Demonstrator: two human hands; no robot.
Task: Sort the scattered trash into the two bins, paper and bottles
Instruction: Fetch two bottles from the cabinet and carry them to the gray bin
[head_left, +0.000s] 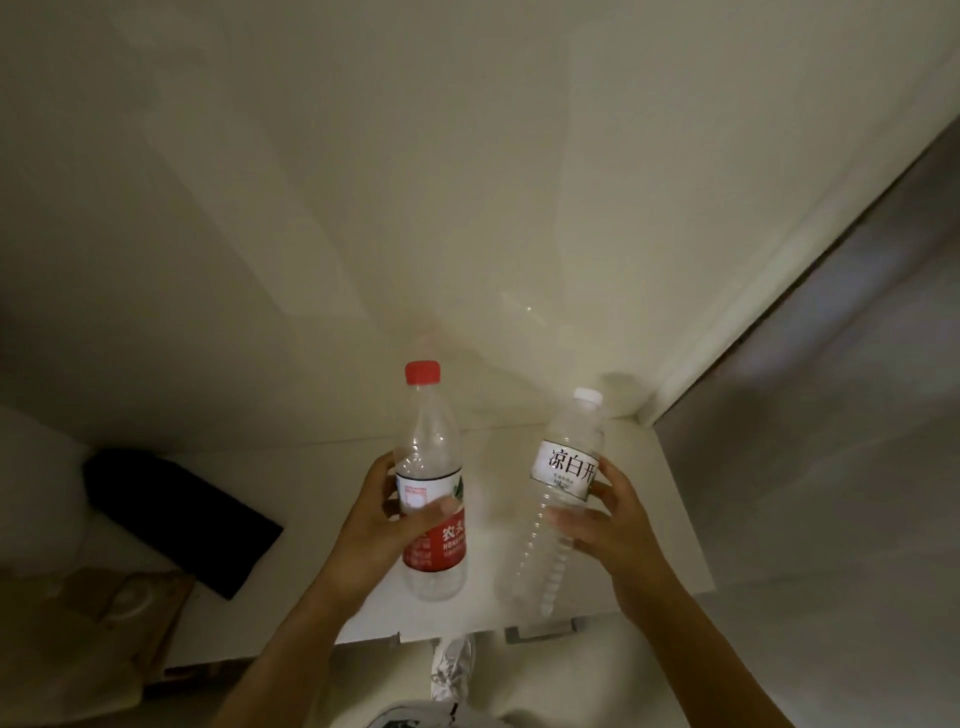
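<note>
My left hand (387, 525) grips an empty clear bottle with a red cap and red label (428, 467), held upright above a white surface. My right hand (610, 535) grips a second empty clear bottle with a white cap and white label (566, 467), tilted with its cap up and to the right. The two bottles are apart, side by side, in the lower middle of the view. No bin is recognisable in the dim view.
A white table or shelf top (665, 519) lies below the bottles against a pale wall. A black flat object (182, 519) rests at its left. A brown paper bag (104, 623) sits lower left. A white shoe (452, 670) shows on the floor below.
</note>
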